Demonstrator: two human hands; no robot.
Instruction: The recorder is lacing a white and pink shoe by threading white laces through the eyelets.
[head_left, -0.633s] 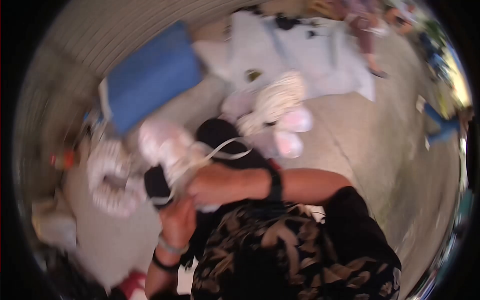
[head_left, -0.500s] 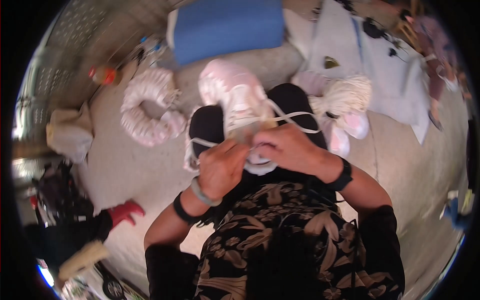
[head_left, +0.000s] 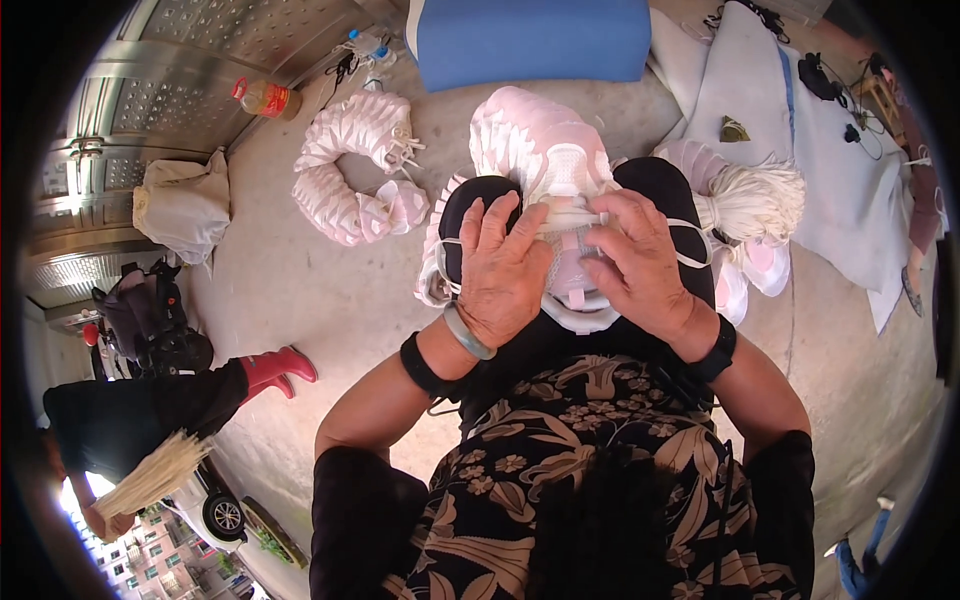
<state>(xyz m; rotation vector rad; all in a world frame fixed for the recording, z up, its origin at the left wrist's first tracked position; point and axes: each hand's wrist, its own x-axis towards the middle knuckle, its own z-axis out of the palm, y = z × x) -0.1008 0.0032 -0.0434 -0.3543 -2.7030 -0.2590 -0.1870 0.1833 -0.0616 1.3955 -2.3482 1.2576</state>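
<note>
A pink-and-white sneaker upper point(head_left: 566, 170) lies across my lap between my black-clad knees, its toe end pointing away from me. More pink uppers seem nested beneath it. My left hand point(head_left: 500, 270) rests on the left side of its lacing area, fingers spread. On the other side, my right hand point(head_left: 645, 265) has its fingers bent and apart, with the tips touching the upper near the tongue point(head_left: 572, 265). White shoelace point(head_left: 692, 228) loops out over both knees. Neither hand shows a clear grip on the lace.
A curved stack of nested uppers point(head_left: 335, 190) lies on the floor at left. A bundle of white laces point(head_left: 760, 198) sits on more uppers at right. Beyond are a blue block point(head_left: 530, 45), a white sheet point(head_left: 740, 110) and a bottle point(head_left: 268, 99). A person in red boots point(head_left: 272, 370) carries straw-coloured bristles point(head_left: 160, 475).
My hands were close together, fingers closed near the shoe's opening. Now they have spread apart, fingers opened over the lacing area. The whole view has shifted, and the lace loops sit closer in.
</note>
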